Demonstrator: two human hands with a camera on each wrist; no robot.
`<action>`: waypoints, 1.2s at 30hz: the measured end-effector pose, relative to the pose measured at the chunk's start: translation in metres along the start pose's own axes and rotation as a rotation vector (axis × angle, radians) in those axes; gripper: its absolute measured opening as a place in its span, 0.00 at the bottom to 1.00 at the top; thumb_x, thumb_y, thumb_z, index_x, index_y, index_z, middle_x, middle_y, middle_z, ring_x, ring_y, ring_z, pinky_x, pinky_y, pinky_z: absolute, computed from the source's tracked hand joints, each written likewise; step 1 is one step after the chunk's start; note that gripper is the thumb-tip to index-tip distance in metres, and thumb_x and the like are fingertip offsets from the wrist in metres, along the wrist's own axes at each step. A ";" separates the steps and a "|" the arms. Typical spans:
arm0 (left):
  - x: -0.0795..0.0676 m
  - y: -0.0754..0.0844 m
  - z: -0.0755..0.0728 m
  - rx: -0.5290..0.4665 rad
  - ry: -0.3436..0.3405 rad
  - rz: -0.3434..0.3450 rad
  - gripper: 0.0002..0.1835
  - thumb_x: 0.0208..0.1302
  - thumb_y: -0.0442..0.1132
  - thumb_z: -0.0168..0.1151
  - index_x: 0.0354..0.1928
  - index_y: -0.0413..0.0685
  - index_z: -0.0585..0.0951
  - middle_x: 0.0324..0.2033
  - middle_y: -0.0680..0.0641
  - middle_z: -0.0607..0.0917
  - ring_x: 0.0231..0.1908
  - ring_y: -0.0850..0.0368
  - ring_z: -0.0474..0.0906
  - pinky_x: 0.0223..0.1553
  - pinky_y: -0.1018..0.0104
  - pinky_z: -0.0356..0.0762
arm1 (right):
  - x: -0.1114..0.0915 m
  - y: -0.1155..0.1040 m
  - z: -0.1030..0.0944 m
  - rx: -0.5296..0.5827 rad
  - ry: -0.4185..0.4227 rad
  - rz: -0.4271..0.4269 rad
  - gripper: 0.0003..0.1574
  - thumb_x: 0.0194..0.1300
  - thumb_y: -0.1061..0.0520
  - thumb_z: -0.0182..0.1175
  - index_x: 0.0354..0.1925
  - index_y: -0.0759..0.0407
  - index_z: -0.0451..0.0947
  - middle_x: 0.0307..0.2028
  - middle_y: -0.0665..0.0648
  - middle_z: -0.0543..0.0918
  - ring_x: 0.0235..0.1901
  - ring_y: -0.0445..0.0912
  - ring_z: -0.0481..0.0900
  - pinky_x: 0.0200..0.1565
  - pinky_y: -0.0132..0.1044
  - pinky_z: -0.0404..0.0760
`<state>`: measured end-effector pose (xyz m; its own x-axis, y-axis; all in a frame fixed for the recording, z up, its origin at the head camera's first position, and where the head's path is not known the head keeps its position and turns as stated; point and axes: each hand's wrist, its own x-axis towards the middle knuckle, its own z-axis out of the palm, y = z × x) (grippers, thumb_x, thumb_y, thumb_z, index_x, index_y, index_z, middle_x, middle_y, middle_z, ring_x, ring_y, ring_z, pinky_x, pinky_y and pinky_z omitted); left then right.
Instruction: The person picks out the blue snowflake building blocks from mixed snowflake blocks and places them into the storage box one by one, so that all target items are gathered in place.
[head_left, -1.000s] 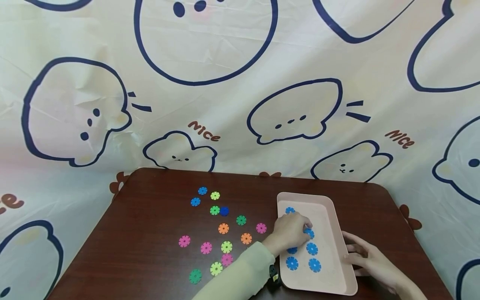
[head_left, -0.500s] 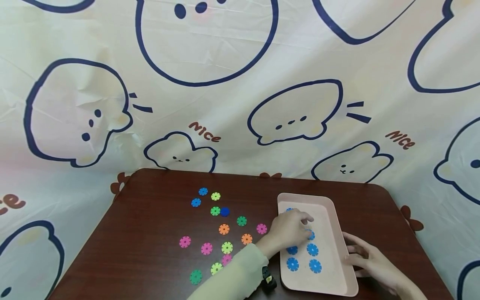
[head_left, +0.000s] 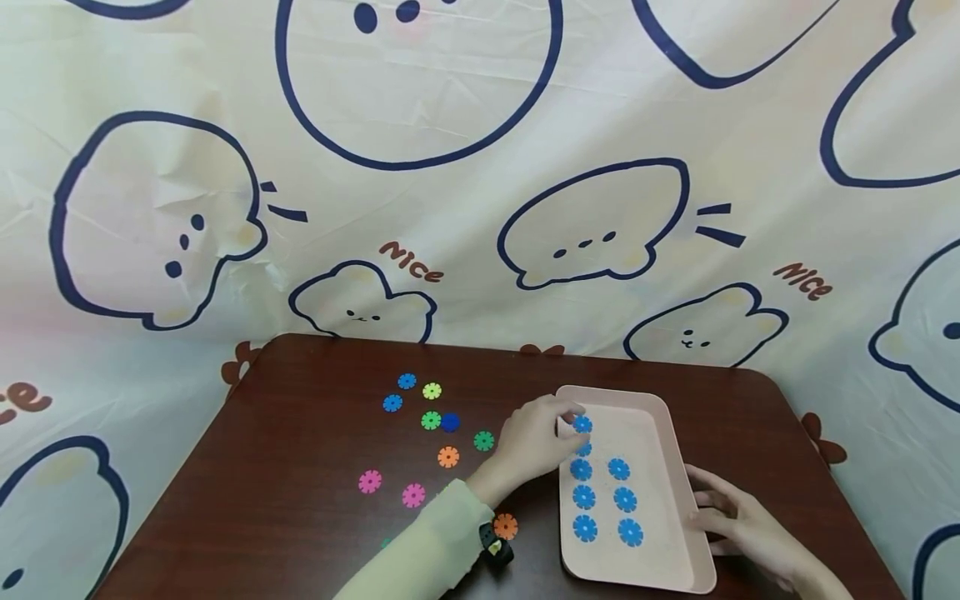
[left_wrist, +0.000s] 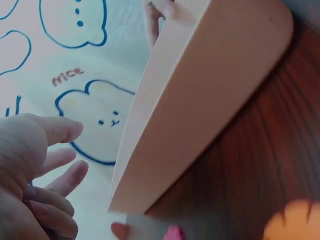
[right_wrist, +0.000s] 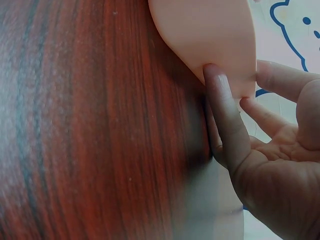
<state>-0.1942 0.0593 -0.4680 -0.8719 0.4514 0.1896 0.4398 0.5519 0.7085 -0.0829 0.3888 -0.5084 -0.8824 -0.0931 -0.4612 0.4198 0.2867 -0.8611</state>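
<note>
My left hand hovers at the left rim of the pale pink tray, thumb and fingers apart and nothing between them. The left wrist view shows those fingers loose beside the tray wall. Inside the tray, several notched blue plastic discs lie in two columns, the left one longer. Part of one blue disc is hidden by the left hand. My right hand rests its fingertips on the tray's right side; in the right wrist view the thumb touches the outer wall.
Left of the tray, loose notched discs lie scattered: pink, orange, green, yellow-green and blue. Another orange disc is beside the left wrist. Behind the brown table hangs a printed cloth.
My left hand has moved left from above the tray's right column to its left rim, uncovering a blue disc. The left sleeve now covers some loose discs. My right hand stays put.
</note>
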 end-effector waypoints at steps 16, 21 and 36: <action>-0.011 -0.060 -0.059 0.018 0.138 -0.085 0.21 0.68 0.53 0.70 0.58 0.52 0.86 0.47 0.50 0.87 0.43 0.49 0.84 0.35 0.59 0.80 | 0.001 0.002 -0.001 0.003 0.001 0.001 0.55 0.75 0.53 0.63 0.81 0.67 0.40 0.55 0.65 0.80 0.50 0.57 0.85 0.46 0.56 0.86; -0.015 -0.079 -0.079 0.040 0.180 -0.154 0.21 0.67 0.52 0.72 0.59 0.53 0.86 0.47 0.50 0.86 0.31 0.54 0.81 0.26 0.61 0.76 | 0.001 0.002 -0.002 0.009 -0.002 -0.001 0.55 0.75 0.54 0.63 0.81 0.68 0.40 0.55 0.65 0.81 0.50 0.57 0.85 0.46 0.56 0.86; -0.046 -0.146 -0.124 0.149 0.254 -0.336 0.23 0.65 0.52 0.74 0.59 0.51 0.86 0.48 0.47 0.87 0.43 0.49 0.82 0.40 0.49 0.81 | 0.000 0.000 0.000 0.003 0.005 0.004 0.55 0.75 0.54 0.63 0.81 0.68 0.40 0.55 0.65 0.80 0.50 0.57 0.85 0.46 0.56 0.86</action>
<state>-0.2450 -0.1284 -0.4957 -0.9887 0.0535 0.1401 0.1332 0.7422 0.6568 -0.0830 0.3884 -0.5086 -0.8818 -0.0877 -0.4633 0.4237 0.2837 -0.8602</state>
